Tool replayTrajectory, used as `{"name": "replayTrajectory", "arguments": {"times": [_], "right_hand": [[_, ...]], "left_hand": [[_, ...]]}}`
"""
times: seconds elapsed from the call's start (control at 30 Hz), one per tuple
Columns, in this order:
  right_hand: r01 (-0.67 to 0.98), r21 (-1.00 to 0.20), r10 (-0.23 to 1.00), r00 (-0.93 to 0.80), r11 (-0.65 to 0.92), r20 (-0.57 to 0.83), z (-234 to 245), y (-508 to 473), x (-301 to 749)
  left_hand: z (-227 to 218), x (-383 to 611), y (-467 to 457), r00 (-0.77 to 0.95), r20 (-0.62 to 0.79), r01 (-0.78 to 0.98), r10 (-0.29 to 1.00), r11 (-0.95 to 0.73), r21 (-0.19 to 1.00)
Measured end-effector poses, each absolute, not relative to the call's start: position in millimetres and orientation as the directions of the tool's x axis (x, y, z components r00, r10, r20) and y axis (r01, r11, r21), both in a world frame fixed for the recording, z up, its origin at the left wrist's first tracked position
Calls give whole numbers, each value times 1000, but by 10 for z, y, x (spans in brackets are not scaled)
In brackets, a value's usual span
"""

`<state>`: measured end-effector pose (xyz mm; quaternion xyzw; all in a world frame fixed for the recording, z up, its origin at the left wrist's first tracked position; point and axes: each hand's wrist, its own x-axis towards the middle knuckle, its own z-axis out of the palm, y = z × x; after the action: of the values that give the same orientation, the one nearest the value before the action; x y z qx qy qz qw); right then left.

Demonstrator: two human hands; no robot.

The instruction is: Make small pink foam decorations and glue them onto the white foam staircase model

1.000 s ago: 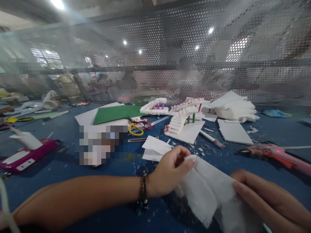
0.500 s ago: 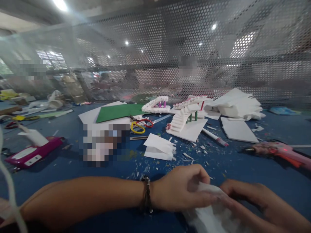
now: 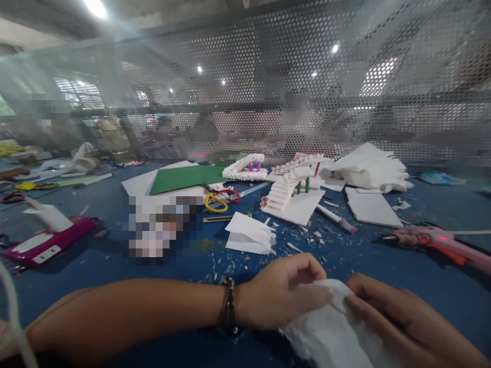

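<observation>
My left hand [image 3: 284, 296] is closed in a pinch on the upper edge of a white foam sheet [image 3: 330, 335] at the bottom of the view. A dark bracelet circles that wrist. My right hand [image 3: 399, 322] lies over the sheet's right side, its fingers pressed onto it and its fingertips close to the left thumb. The sheet rests on the blue table [image 3: 115, 255] and its lower part runs out of view.
Ahead lie a folded white foam piece [image 3: 249, 234], a white foam staircase model [image 3: 291, 197], yellow and red scissors [image 3: 220, 198], a green sheet [image 3: 184, 178], a pen [image 3: 336, 219], stacked foam boards [image 3: 368, 171] and a pink glue gun [image 3: 441, 243]. A perforated metal screen [image 3: 268, 76] closes off the back.
Both hands and the foam sheet came closer to me and lower in view. The sheet, spread out a second ago, is now bunched between the hands.
</observation>
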<state>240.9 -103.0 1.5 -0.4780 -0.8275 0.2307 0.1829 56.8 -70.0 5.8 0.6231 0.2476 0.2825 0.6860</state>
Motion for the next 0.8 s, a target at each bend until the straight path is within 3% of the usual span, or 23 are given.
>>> {"name": "replayTrajectory", "arguments": {"times": [0.17, 0.33, 0.67, 0.8], "right_hand": [[718, -560, 894, -437, 412, 98, 80, -1055, 2351], [743, -497, 886, -440, 449, 144, 90, -1054, 2312], [731, -517, 884, -451, 446, 124, 142, -1074, 2242], [761, -422, 868, -463, 493, 179, 138, -1072, 2250]], "left_hand": [[31, 569, -680, 691, -20, -20, 723, 46, 999], [51, 577, -684, 719, -135, -3, 682, 198, 980], [23, 556, -681, 769, 37, -147, 639, 120, 982], [31, 551, -673, 772, 20, -99, 636, 89, 991]]}}
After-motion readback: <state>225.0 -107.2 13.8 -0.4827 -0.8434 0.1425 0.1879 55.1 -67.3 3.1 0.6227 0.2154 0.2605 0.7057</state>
